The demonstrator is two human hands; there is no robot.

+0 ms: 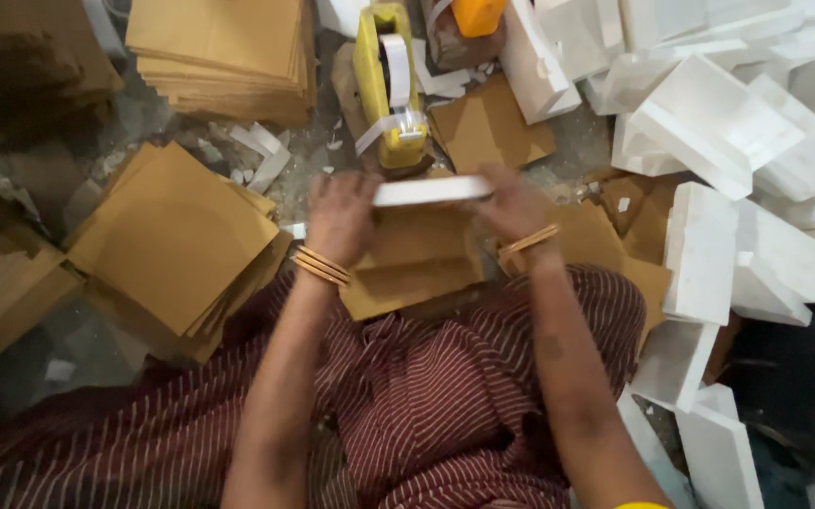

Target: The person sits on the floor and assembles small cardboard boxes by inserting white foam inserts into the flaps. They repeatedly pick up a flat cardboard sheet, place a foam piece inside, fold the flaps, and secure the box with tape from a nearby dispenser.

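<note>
Both hands are on one flat white piece [431, 190], held edge-on just above the lap. Left hand [340, 219] grips its left end, fingers curled over the top edge. Right hand [513, 207] grips the right end the same way. Both are motion-blurred, so I can't tell the exact finger placement. Each wrist carries thin orange bangles [322, 266].

The white piece sits centre frame, roughly level, long axis running left-right. Directly under it and touching the hands is a small stack of brown cardboard sheets [415, 264], resting on the person's lap over a maroon striped garment [426, 405].

Just beyond the white piece stands a yellow tape dispenser [386, 85], upright, with a strip of white tape hanging off its front. A loose cardboard square [490, 127] lies just right of the dispenser on the floor.

Left of the hands is a fanned pile of cardboard squares [167, 240], near the left knee. Far left, a taller, neater cardboard stack [224, 57]. More brown sheets run along the left edge, dim, detail unclear.

On the right, a heap of white foam blocks [718, 132] runs from far to near, some upright, some tipped. One tall block [700, 250] stands just beside the right forearm, with cardboard between them.
</note>
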